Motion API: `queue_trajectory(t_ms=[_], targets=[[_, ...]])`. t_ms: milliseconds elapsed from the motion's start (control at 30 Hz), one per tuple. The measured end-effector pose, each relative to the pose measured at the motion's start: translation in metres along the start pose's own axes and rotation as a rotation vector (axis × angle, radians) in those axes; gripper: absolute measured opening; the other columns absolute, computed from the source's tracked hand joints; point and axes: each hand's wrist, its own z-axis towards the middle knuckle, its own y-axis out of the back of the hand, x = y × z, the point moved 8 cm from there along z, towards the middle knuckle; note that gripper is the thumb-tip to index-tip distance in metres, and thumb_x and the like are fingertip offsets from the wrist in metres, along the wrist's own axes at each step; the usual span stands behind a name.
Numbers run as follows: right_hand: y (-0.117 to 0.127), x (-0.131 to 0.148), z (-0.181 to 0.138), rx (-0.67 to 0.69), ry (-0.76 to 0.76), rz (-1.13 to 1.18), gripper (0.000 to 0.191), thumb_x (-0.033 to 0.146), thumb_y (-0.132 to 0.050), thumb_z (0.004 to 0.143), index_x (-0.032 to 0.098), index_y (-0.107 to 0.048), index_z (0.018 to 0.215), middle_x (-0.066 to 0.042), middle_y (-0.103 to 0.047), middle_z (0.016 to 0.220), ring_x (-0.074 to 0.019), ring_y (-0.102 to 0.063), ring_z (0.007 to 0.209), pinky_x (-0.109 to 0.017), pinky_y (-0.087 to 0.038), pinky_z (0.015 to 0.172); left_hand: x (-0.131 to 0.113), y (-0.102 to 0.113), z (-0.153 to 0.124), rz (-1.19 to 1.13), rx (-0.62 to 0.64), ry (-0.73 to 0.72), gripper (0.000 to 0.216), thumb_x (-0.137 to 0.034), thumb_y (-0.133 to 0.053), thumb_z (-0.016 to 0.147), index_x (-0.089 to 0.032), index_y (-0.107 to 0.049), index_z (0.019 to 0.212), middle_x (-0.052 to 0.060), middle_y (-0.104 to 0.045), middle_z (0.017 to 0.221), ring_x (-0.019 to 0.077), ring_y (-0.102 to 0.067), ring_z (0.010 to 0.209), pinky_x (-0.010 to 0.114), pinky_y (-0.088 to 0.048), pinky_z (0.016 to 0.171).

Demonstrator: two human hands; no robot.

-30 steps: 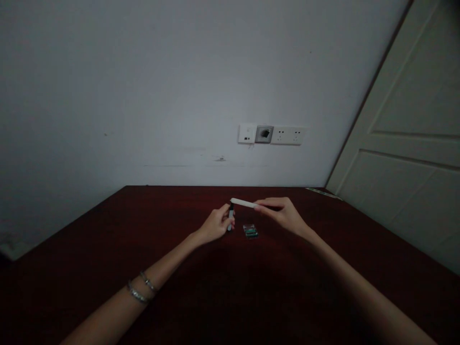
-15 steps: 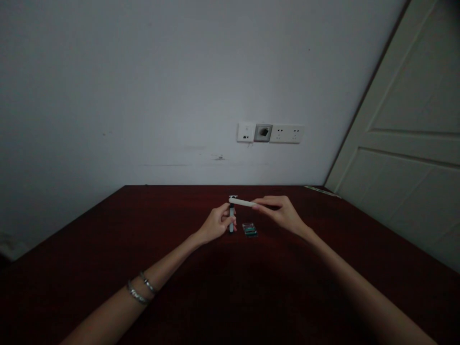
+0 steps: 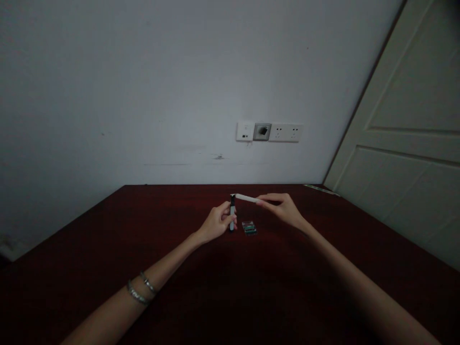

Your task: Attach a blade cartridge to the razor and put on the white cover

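In front of me my left hand (image 3: 220, 221) is closed round the handle of a razor (image 3: 232, 215), held upright. The razor has a pale grey grip, a black neck and a small head at the top. My right hand (image 3: 282, 208) pinches one end of a slim white stick (image 3: 246, 198) between thumb and fingers. The stick's other end points left and meets or nearly meets the razor's head; I cannot tell if they touch. Just right of the razor, a small clear packet (image 3: 249, 227) with green parts inside lies on the table.
The dark red table (image 3: 172, 206) reaches back to a pale wall (image 3: 179, 96). Wall sockets (image 3: 269, 132) sit above its back edge. A panelled door (image 3: 406, 158) stands on the right, and a thin pale strip (image 3: 321, 189) lies at the back right corner.
The white stick's left end has shifted slightly up and right, from across the razor's neck to beside its head. My left hand has barely moved.
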Motion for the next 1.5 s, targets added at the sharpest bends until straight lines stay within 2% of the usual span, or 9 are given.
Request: queue_trajectory(t_ms=[133,233,333,433,633,833,1067,1267,1500], targets=[[0.018,-0.031,0.000,-0.099,-0.117,-0.020,0.028,0.041,-0.061,0.072,0.016,-0.071,0.080,-0.007,-0.071,0.083,-0.0212,-0.063,0.076,-0.031,-0.047,0.070,0.000,0.004,0.001,-0.003,-0.029,0.003,0.009,-0.020,-0.050,0.080,-0.015,-0.045,0.085,0.000,-0.056,0.067,0.0111,-0.060,0.057,0.023,-0.049,0.056],[0.016,-0.032,0.002,-0.086,-0.162,0.046,0.028,0.042,-0.060,0.073,0.016,-0.068,0.077,-0.004,-0.066,0.070,-0.0154,-0.058,0.062,-0.025,-0.044,0.056,0.004,0.007,0.001,-0.011,-0.035,0.011,0.009,-0.020,-0.051,0.079,-0.016,-0.045,0.084,0.000,-0.056,0.068,0.0109,-0.059,0.056,0.023,-0.048,0.056],[-0.002,-0.024,0.000,-0.049,-0.248,0.239,0.028,0.044,-0.058,0.074,0.016,-0.060,0.074,0.004,-0.050,0.054,-0.0075,-0.043,0.044,-0.019,-0.032,0.040,0.007,0.008,0.001,-0.017,-0.036,0.012,0.010,-0.021,-0.051,0.079,-0.016,-0.045,0.084,-0.001,-0.056,0.069,0.0109,-0.059,0.057,0.024,-0.048,0.057],[-0.031,-0.017,-0.008,0.012,-0.435,0.568,0.031,0.048,-0.054,0.075,0.018,-0.053,0.080,0.008,-0.038,0.052,-0.0028,-0.028,0.035,-0.016,-0.019,0.031,0.010,0.008,0.001,-0.022,-0.040,0.022,0.010,-0.022,-0.051,0.079,-0.016,-0.045,0.085,-0.001,-0.055,0.068,0.0110,-0.059,0.058,0.024,-0.048,0.058],[-0.074,0.017,-0.028,0.108,-0.564,0.949,0.029,0.047,-0.055,0.075,0.020,-0.047,0.080,0.010,-0.038,0.051,-0.0007,-0.020,0.032,-0.012,-0.010,0.029,0.009,0.007,0.002,0.008,-0.025,0.007,0.009,-0.022,-0.050,0.080,-0.016,-0.044,0.083,-0.001,-0.054,0.068,0.0112,-0.059,0.058,0.023,-0.047,0.057],[-0.101,0.026,-0.060,0.100,-0.591,0.946,0.035,0.054,-0.051,0.076,0.021,-0.043,0.079,0.011,-0.035,0.044,-0.0016,-0.019,0.031,-0.012,-0.015,0.027,0.002,0.005,0.001,0.003,-0.025,-0.005,0.009,-0.021,-0.050,0.079,-0.015,-0.045,0.083,0.000,-0.056,0.067,0.0111,-0.058,0.058,0.023,-0.046,0.057],[-0.086,0.028,-0.055,-0.014,-0.567,0.987,0.038,0.055,-0.057,0.071,0.021,-0.043,0.079,0.013,-0.030,0.045,-0.0006,-0.015,0.032,-0.011,-0.011,0.028,0.001,-0.005,0.000,0.001,0.002,-0.009,0.011,-0.023,-0.051,0.079,-0.015,-0.046,0.084,-0.001,-0.056,0.067,0.0109,-0.057,0.057,0.023,-0.046,0.056],[-0.101,0.026,-0.074,0.020,-0.623,0.988,0.038,0.057,-0.055,0.072,0.021,-0.043,0.079,0.013,-0.030,0.045,-0.0010,-0.016,0.031,-0.012,-0.010,0.029,0.002,-0.008,-0.001,-0.012,0.008,-0.018,0.010,-0.022,-0.051,0.079,-0.015,-0.046,0.084,0.000,-0.055,0.067,0.0107,-0.057,0.059,0.023,-0.046,0.057],[-0.096,0.029,-0.065,-0.035,-0.600,1.055,0.041,0.056,-0.061,0.066,0.021,-0.042,0.076,0.013,-0.028,0.044,-0.0005,-0.014,0.032,-0.013,-0.008,0.030,-0.001,-0.010,-0.002,-0.009,0.016,-0.026,0.012,-0.024,-0.052,0.079,-0.015,-0.046,0.084,0.000,-0.055,0.069,0.0099,-0.055,0.057,0.022,-0.044,0.056]])
